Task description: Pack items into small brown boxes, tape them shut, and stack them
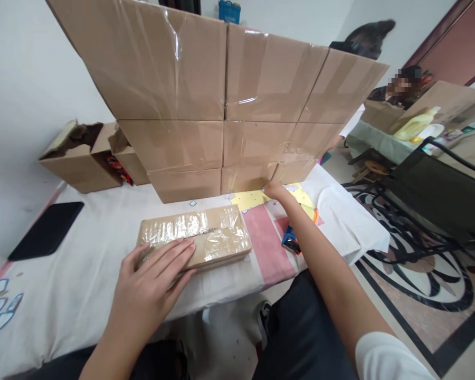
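Observation:
My left hand point(158, 272) lies with outstretched fingers on a flat cardboard box point(221, 232) wrapped in shiny clear tape. The box rests near the table's front edge. Farther forward, my right hand point(275, 190) is curled at the foot of a wall of stacked, taped cardboard boxes point(257, 142). Whatever its fingers may hold is hidden. Beneath my right forearm sits a blue and orange tool point(291, 240), partly covered, that looks like a tape dispenser. A yellow patterned patch point(247, 199) shows on the tablecloth beside that hand.
At left stand open cartons point(83, 163), one with red packets inside, and a black tablet-like slab point(47, 231). White cloth point(340, 221) drapes over the table's right end. To the right are a dark folding chair point(439, 195) and another table with a yellowish jug point(415, 124); a person is behind it.

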Demonstrator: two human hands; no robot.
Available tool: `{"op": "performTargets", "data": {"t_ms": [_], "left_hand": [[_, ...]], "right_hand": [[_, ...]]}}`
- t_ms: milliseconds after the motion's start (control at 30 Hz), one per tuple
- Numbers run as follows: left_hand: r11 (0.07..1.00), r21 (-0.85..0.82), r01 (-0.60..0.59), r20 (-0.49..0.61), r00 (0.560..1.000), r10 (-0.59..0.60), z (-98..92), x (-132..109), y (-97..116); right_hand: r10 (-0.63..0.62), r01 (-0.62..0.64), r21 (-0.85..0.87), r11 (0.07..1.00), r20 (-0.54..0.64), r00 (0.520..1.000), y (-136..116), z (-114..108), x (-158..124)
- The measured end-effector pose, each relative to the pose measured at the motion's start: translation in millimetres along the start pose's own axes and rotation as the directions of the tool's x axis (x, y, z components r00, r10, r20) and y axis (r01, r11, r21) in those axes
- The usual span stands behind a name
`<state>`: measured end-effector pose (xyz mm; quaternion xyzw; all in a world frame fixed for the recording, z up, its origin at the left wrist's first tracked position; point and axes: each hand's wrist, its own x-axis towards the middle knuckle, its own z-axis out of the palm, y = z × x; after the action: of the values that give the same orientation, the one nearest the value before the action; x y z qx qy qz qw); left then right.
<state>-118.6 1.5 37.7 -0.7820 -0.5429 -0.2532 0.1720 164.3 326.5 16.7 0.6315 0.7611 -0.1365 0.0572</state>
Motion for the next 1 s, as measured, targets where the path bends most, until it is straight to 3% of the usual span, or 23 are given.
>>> {"op": "performTargets", "data": {"t_ms": [133,300,467,700,867,1000], "left_hand": [[1.000,0.008,0.004,-0.006,1.000,-0.004,-0.2,0,0],[1.000,0.011,0.000,-0.007,1.000,0.000,0.2,-2,0],[1.000,0.014,0.007,-0.005,1.000,-0.006,2.4,-3,-2],[1.000,0.002,0.021,0.008,1.000,-0.021,2.8,-3,-3],[1.000,-0.007,0.019,-0.001,1.000,-0.019,2.2,-3,-3],[1.000,0.007,0.002,-0.007,1.000,-0.002,3.6,-3,-6]], "right_hand": [[0.056,-0.050,0.110,0.993,-0.055,0.997,3,-7,-9],[0.064,-0.070,0.238,0.969,0.033,0.997,16,-23,-18],[0.106,-0.097,0.201,0.975,-0.034,0.994,32,-31,-17],[0.024,-0.022,0.171,0.985,-0.012,1.000,37,-21,-13],[0.133,-0.097,0.240,0.966,-0.136,0.982,83,-33,-9],[0.214,-0.163,0.292,0.942,-0.150,0.965,128,-31,-17]]}}
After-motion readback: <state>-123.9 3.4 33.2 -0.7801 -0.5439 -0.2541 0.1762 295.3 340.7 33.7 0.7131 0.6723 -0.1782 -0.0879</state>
